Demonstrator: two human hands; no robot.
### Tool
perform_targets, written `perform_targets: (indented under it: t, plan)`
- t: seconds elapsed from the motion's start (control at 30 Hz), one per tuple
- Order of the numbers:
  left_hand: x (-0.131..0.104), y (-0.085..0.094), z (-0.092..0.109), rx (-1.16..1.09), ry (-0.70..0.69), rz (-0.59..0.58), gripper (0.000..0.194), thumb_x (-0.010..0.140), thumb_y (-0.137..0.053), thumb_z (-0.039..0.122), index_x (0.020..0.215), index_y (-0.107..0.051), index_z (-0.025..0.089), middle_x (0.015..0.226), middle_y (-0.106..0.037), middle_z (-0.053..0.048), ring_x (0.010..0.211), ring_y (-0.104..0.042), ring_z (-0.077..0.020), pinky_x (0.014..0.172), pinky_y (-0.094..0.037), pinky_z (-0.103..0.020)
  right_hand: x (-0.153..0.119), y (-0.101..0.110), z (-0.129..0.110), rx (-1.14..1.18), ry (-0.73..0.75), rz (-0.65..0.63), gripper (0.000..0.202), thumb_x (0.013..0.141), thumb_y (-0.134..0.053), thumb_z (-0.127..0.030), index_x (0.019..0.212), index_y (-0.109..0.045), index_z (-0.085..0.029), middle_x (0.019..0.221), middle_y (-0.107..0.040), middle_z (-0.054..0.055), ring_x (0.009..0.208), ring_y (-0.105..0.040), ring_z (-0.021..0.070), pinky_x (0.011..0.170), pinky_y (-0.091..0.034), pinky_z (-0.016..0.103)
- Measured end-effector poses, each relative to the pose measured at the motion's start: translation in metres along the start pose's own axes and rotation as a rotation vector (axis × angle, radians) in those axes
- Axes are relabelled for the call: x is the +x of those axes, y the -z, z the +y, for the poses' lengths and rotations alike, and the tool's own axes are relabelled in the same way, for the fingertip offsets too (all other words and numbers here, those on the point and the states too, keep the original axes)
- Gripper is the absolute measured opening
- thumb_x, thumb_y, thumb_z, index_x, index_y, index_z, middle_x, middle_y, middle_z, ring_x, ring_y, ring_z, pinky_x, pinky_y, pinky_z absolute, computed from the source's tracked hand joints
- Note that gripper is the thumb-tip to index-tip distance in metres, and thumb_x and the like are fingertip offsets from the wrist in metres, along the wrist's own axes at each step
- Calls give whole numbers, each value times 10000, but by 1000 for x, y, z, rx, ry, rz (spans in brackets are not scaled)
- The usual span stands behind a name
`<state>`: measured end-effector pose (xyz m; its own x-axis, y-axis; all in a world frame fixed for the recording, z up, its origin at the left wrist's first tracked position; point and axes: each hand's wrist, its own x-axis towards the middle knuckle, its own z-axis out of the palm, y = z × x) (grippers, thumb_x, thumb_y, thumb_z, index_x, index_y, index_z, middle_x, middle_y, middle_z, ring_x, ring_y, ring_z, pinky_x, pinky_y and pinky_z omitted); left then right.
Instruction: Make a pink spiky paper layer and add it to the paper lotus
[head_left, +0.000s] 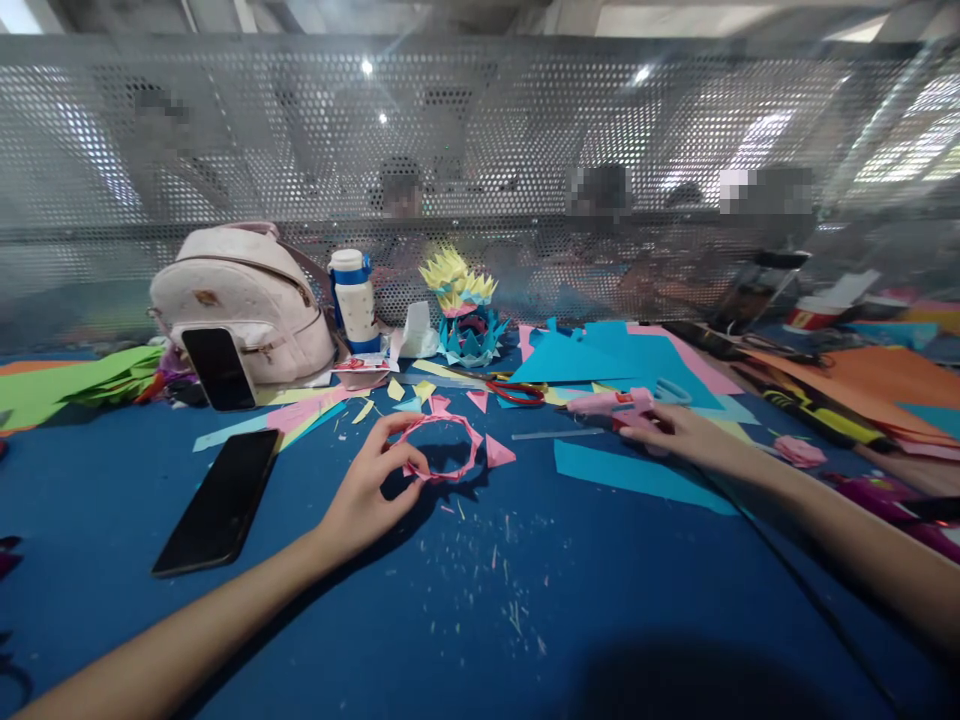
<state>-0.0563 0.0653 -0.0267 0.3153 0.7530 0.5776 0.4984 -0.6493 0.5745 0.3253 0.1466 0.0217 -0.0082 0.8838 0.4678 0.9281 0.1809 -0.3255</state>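
My left hand point(369, 492) pinches the left side of a pink folded-paper ring point(450, 442) that lies on the blue table point(525, 600). A loose pink paper triangle point(498, 453) rests against the ring's right side. My right hand point(679, 432) reaches out to the right and grips the handle of a pink glue gun point(609, 403), whose nozzle points left just above the table.
Red-handled scissors point(516, 390) lie behind the ring. A black phone point(220, 502) lies at left; another phone point(218, 368) leans on a pale backpack point(244, 295). A white-blue bottle point(355, 300), a yellow-blue paper flower point(461, 310), coloured paper sheets point(592, 355) and scraps surround them. A perforated metal screen point(480, 150) stands behind.
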Motion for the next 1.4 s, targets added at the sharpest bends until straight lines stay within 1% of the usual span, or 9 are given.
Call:
perform_targets:
  t: [0.2, 0.33, 0.43, 0.5, 0.6, 0.8, 1.0, 1.17, 1.4]
  plan:
    - [1, -1, 0, -25, 12, -20, 207, 808, -548, 2, 849, -596, 200, 1330, -457, -76, 1235, -466, -250, 900, -502, -408, -1, 8, 25, -55, 62, -51, 601, 850, -424, -686, 1102, -574, -161, 1084, -620, 169, 968, -607, 292, 793, -506, 396]
    - [1, -3, -1, -18, 28, -52, 180, 828, -547, 27, 846, -593, 200, 1341, -438, -75, 1253, -453, -244, 943, -479, -421, 1, 29, 8, -165, 217, 185, 577, 877, -416, -608, 1182, -514, -128, 1158, -576, 211, 1092, -542, 350, 916, -434, 466]
    - [1, -3, -1, 8, 18, -87, 166, 838, -554, 44, 851, -596, 204, 1359, -422, -69, 1284, -428, -245, 1030, -420, -470, -5, 26, -32, 22, 333, -105, 330, 921, -449, -451, 1101, -544, -191, 1103, -627, 124, 951, -607, 246, 820, -470, 360]
    - [1, -3, -1, 16, 9, -97, 173, 839, -555, 43, 868, -601, 208, 1364, -418, -66, 1290, -422, -243, 1047, -406, -478, -10, 11, -58, 122, 421, -388, 245, 921, -482, -413, 1035, -572, -215, 1032, -658, 77, 881, -616, 208, 768, -463, 324]
    - [1, -2, -1, 32, 1, -96, 193, 829, -558, 29, 880, -601, 211, 1366, -417, -69, 1312, -398, -251, 1068, -380, -497, -12, -19, -85, 132, 487, -590, 144, 873, -577, -351, 923, -590, -217, 920, -671, 42, 788, -598, 186, 647, -415, 288]
    - [0, -2, -2, 56, 30, -96, 202, 813, -569, 19, 869, -602, 210, 1368, -412, -69, 1327, -383, -252, 1080, -368, -493, -3, -56, -104, 59, 537, -656, 108, 813, -631, -222, 739, -556, -193, 790, -668, 14, 642, -550, 135, 526, -291, 255]
    - [2, -2, -4, 46, 39, -103, 192, 828, -567, 37, 878, -604, 218, 1359, -420, -65, 1312, -396, -248, 1055, -388, -475, -5, -70, -102, 106, 582, -593, 75, 900, -530, -220, 872, -596, -196, 929, -661, 48, 816, -604, 165, 608, -361, 238]
    - [2, -3, -4, 45, 45, -109, 178, 854, -551, 62, 889, -604, 228, 1371, -412, -60, 1313, -391, -251, 1022, -410, -468, -7, -71, -96, 158, 581, -562, 80, 911, -517, -222, 894, -589, -193, 942, -639, 54, 823, -595, 169, 654, -395, 252]
    - [3, -4, -5, 57, 47, -94, 165, 862, -549, 75, 879, -607, 229, 1364, -425, -57, 1285, -418, -253, 992, -435, -477, 0, -75, -95, 559, 337, -708, 109, 887, -558, -290, 853, -556, -187, 870, -667, 42, 701, -586, 140, 618, -442, 268]
